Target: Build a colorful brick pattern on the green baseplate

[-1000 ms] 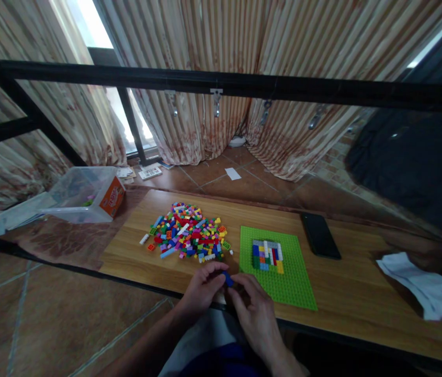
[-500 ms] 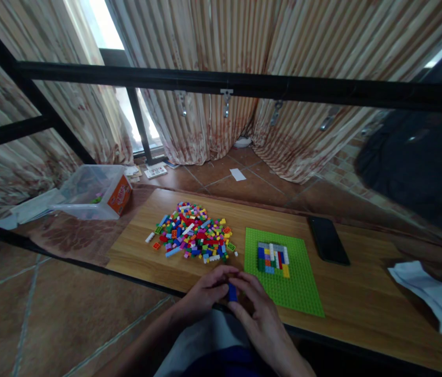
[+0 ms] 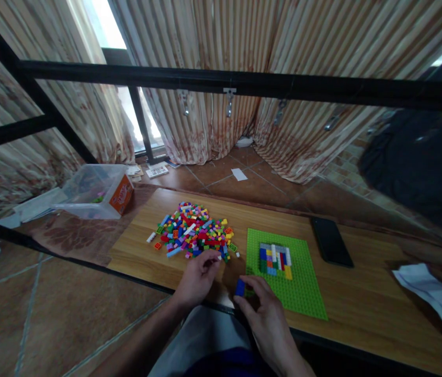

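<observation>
My right hand (image 3: pixel 264 309) pinches a small blue brick (image 3: pixel 240 287) just off the near left corner of the green baseplate (image 3: pixel 303 293). A small block of coloured bricks (image 3: pixel 275 258) is fixed on the baseplate near its middle. My left hand (image 3: pixel 198 277) rests on the wooden table (image 3: pixel 138 256) at the near edge of the pile of loose coloured bricks (image 3: pixel 193 236), fingers curled with the tips at the bricks. What, if anything, those fingers hold I cannot make out.
A black phone (image 3: pixel 331 241) lies right of the baseplate. A white crumpled cloth (image 3: pixel 436 298) sits at the far right. A clear plastic box with an orange label (image 3: pixel 97 191) stands left of the table. A black metal frame bar (image 3: pixel 221 84) crosses in front of striped curtains.
My hands, joined on the blue brick before, have parted. The left hand went up to the pile's edge; the right hand keeps the blue brick and shifted right toward the baseplate.
</observation>
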{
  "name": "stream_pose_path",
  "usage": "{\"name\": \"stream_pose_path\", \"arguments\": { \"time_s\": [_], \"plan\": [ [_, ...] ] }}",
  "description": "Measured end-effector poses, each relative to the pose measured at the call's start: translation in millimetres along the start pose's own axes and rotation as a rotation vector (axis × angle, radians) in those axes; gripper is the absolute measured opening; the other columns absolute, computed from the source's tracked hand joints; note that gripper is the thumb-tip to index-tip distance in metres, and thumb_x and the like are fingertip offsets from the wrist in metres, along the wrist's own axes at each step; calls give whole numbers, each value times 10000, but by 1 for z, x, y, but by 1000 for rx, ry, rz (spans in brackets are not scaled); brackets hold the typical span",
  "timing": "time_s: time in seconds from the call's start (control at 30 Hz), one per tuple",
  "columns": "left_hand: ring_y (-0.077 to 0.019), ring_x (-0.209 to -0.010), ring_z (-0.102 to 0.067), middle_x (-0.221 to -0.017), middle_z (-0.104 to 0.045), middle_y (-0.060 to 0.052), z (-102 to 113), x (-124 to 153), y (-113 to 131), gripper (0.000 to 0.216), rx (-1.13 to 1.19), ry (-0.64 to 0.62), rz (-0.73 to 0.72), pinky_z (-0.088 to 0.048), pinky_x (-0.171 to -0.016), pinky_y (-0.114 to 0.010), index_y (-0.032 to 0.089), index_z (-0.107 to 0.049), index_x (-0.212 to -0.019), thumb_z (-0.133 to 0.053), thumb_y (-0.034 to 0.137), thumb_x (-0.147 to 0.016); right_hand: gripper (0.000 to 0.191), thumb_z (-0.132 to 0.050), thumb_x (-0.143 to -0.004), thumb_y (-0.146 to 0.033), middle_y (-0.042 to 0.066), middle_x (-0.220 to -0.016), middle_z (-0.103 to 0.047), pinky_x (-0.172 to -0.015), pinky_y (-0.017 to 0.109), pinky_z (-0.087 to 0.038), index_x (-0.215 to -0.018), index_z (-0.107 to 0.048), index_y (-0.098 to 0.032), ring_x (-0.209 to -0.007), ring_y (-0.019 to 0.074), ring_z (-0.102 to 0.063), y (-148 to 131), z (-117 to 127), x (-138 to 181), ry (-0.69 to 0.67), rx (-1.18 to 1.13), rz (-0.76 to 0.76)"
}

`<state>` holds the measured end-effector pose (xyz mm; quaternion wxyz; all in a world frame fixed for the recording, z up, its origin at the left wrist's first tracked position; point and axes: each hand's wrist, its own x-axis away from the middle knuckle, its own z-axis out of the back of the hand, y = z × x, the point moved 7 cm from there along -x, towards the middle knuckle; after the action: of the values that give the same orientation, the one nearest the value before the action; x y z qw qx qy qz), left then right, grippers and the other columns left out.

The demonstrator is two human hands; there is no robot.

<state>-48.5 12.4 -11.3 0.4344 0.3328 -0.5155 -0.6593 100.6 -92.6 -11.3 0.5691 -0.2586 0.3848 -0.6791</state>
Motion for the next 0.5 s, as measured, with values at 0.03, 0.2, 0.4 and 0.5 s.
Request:
{"name": "stream_pose_path", "arguments": {
  "time_s": [0.03, 0.2, 0.4, 0.5],
  "plan": [
    [-174, -887, -618, -962, -659, -59, 8, -6, 7, 196, -132, 42, -72, -497, -799, -301, 171, -629, -1006, -498, 218, -868, 320, -622, -818, -279, 66, -1132, -649, -907, 391, -517, -1136, -637, -249, -1049, 226, -618, 2, -1, -1, 4, 19, -3],
    [-202, -957, -584, -1029, -629, -75, 17, -34, 31, 240, -743, 64, -296, -470, -877, -333, 191, -645, -1032, -473, 131, -876, 358, -578, -825, -237, 78, -1134, -647, -920, 434, -505, -1182, -613, -237, -1054, 246, -612, -1, -7, -6, 39, 115, 66],
    [-233, -938, -560, -972, -609, -88, 7, -51, 24, 176, -1032, -19, -316, -446, -872, -360, 183, -665, -892, -498, 135, -869, 371, -553, -813, -179, 84, -1101, -652, -913, 440, -494, -1176, -610, -226, -1060, 261, -598, -14, -16, -18, 60, 214, 127],
    [-236, -927, -555, -954, -607, -95, 7, -51, 24, 180, -1029, -16, -329, -443, -865, -366, 177, -658, -877, -480, 150, -888, 365, -552, -801, -159, 81, -1068, -657, -893, 432, -495, -1152, -620, -232, -1050, 267, -596, -18, -20, -25, 63, 239, 133]
  ]
}}
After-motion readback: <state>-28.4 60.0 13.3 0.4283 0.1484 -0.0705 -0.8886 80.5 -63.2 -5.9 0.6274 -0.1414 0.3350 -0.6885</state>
